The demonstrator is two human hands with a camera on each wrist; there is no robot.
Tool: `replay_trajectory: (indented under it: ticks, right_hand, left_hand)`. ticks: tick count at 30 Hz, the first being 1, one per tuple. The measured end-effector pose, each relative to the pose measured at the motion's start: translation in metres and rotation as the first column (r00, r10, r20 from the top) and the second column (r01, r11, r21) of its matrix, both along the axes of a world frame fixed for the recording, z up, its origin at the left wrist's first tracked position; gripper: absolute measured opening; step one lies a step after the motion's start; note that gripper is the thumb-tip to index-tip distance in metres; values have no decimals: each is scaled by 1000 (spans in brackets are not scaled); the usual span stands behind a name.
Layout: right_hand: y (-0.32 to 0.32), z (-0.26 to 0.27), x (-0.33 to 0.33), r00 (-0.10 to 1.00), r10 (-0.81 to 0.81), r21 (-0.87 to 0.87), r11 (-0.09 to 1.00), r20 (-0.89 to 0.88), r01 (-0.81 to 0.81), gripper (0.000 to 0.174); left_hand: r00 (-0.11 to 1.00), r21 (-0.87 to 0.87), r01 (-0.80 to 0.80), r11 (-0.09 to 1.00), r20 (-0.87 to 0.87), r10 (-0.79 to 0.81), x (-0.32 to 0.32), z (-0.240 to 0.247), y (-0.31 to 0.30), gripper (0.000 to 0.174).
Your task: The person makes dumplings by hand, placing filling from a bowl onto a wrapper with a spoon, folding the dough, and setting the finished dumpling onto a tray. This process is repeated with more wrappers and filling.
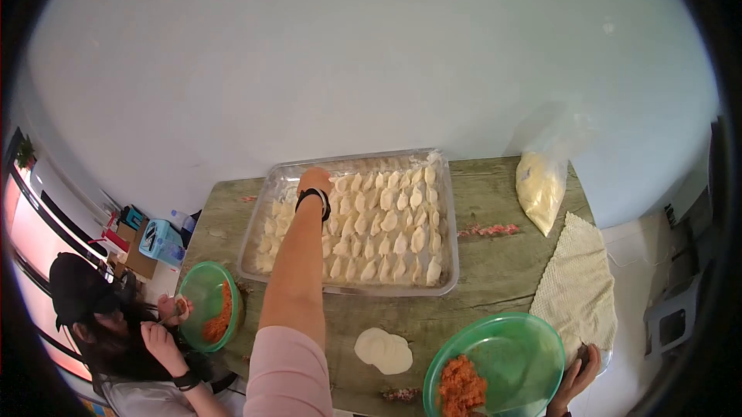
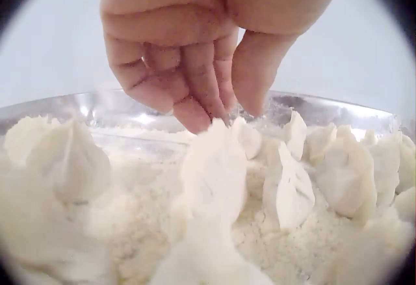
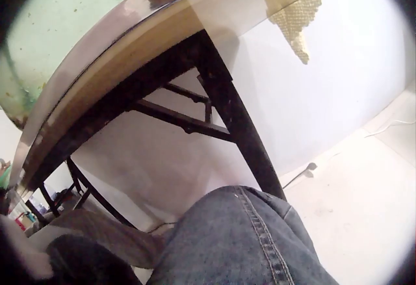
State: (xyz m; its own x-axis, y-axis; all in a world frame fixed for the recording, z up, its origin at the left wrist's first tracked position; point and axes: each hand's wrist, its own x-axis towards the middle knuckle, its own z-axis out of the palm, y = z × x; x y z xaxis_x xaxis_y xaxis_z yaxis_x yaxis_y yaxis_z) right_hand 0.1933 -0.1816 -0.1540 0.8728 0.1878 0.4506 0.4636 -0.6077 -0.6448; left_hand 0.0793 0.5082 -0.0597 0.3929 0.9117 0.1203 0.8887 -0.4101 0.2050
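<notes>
My left hand (image 1: 314,180) reaches over the far left part of a metal tray (image 1: 452,278) filled with rows of dumplings (image 1: 389,199). In the left wrist view its fingers bend downward, fingertips right at the top of a floury white dumpling (image 2: 214,168), with the thumb apart from them. Other dumplings (image 2: 294,191) stand upright around it on loose flour. My right hand (image 1: 578,378) rests at the table's near right edge, on the cloth's corner beside a green bowl (image 1: 525,355) of orange filling (image 1: 462,386). Only part of that hand shows in the right wrist view.
Flat round dumpling wrappers (image 1: 384,350) lie on the wooden table (image 1: 495,262). A plastic bag of pale flour (image 1: 539,189) stands by the wall; a cream cloth (image 1: 576,285) hangs over the right edge. At left, another person (image 1: 93,324) works beside a second green bowl (image 1: 195,293).
</notes>
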Motion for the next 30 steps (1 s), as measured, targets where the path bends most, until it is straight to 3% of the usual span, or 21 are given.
replay_trajectory:
  ticks: [2,4,5,8,10,12,16,19,24,28,30]
  right_hand:
    - [6,6,-3,999,-24,-23,999,23,25,40]
    - [10,10,-5,999,-45,-6,999,12,45,39]
    - [10,11,-6,999,-46,-1,999,8,46,38]
    - [8,4,-4,996,-65,-5,998,64,65,37]
    - [10,11,-5,994,-70,-17,997,86,72,37]
    - [13,22,-9,998,-49,-27,998,46,51,36]
    - [11,23,-10,998,-47,-50,998,31,48,35]
    - [12,21,-10,996,-57,-60,996,63,60,36]
    - [11,8,-5,987,-86,-64,993,138,96,35]
    - [5,-9,3,991,-66,-36,997,115,71,36]
    - [-8,-17,13,1000,-1,-60,998,28,3,46]
  left_hand:
    - [1000,-64,-8,998,-20,6,-10,19,-5,27]
    - [986,-124,33,992,167,-12,-23,37,-17,27]
    - [990,-131,-9,991,135,27,-24,62,-43,28]
    - [982,-190,33,981,188,4,-44,76,-59,27]
    - [985,-83,84,993,158,-70,-58,77,-67,24]
    - [975,-229,90,969,220,-39,-71,80,-75,25]
    - [979,-338,71,939,202,-1,-84,90,-89,20]
    - [992,-321,14,947,125,28,-72,98,-88,18]
    - [990,-302,22,953,138,21,-38,74,-54,18]
    - [993,-242,100,965,-30,-111,-11,30,-19,29]
    - [988,-39,138,990,-65,-140,2,4,-2,20]
